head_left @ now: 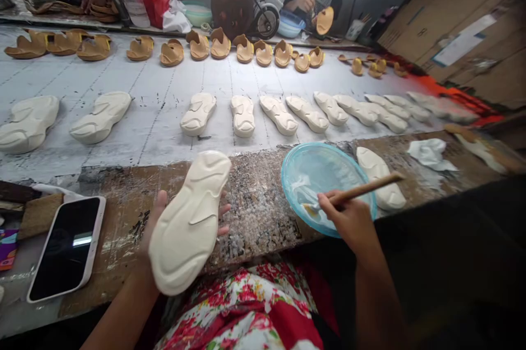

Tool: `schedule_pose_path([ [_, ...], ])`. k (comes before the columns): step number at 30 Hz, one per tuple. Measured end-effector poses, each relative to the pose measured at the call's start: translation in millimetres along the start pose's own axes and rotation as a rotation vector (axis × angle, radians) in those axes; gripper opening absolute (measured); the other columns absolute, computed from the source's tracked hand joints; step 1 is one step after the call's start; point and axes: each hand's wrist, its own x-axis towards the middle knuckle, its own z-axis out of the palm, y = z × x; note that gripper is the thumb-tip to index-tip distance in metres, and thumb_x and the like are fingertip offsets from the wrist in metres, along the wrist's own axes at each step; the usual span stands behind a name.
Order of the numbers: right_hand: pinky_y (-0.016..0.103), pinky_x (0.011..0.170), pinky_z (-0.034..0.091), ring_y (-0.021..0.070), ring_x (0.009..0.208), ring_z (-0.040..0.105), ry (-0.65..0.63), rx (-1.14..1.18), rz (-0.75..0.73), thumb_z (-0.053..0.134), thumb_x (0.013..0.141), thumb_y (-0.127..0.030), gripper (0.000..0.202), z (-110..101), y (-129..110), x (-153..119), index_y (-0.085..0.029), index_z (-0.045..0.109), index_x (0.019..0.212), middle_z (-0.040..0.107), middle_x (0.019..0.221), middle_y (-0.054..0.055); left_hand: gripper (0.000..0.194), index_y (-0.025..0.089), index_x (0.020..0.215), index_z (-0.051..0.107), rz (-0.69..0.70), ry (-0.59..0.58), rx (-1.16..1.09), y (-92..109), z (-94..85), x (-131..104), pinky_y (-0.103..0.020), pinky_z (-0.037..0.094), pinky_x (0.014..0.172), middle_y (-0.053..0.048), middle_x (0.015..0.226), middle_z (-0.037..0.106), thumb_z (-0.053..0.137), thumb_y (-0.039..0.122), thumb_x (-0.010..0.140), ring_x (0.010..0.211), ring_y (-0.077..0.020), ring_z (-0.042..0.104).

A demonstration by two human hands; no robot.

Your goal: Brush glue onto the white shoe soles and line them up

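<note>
A cream shoe sole point(189, 224) rests sole-face up in my left hand point(158, 216), whose fingers show past its right edge. My right hand point(349, 221) grips a wooden-handled brush point(365, 188). The brush's bristles dip into a light blue bowl point(287, 188) holding a whitish, translucent substance. Just right of the bowl another cream sole point(380, 177) lies on the worn brown board point(255, 202).
A phone point(68, 248) lies at the left. Cream soles point(243, 115) and tan shoe uppers point(221, 43) line the white surface point(156, 84). A crumpled white cloth point(431, 154) is at the right. Across the table, a person's hand point(304, 3) holds a brush.
</note>
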Motion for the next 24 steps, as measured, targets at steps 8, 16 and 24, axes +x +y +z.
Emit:
schedule_pose_path([
  [8,0.021,0.043,0.034,0.0093,0.040,0.042,0.000,0.136,0.025,0.057,0.084,-0.036,0.030,-11.2,-9.5,-5.0,-0.015,0.062,0.064,0.043,0.042,-0.005,0.058,0.009,0.127,0.057,-0.161,0.206,0.194,-10.2,10.4,7.7,-0.043,0.055,0.075,-0.017,0.103,0.070,0.036,0.050,0.092,0.085,-0.0311,0.068],
  [16,0.027,0.055,0.048,0.0149,0.063,0.059,0.052,0.496,-0.721,0.054,0.079,-0.008,0.022,12.5,-68.5,-12.1,-0.016,0.068,0.094,0.063,0.074,0.003,0.050,0.013,0.109,0.068,-0.126,0.256,0.679,-23.7,74.4,-6.3,-0.028,0.047,0.059,-0.005,0.065,0.065,0.056,0.053,0.081,0.062,-0.0206,0.059],
  [24,0.030,0.052,0.048,0.0153,0.061,0.053,0.066,0.422,-0.941,0.056,0.074,-0.001,0.027,2.8,-79.1,-5.0,-0.009,0.068,0.097,0.057,0.069,0.004,0.054,0.023,0.116,0.067,-0.004,0.254,1.028,-25.8,93.8,-13.1,-0.025,0.041,0.060,-0.003,0.088,0.071,0.059,0.059,0.076,0.077,-0.0234,0.060],
])
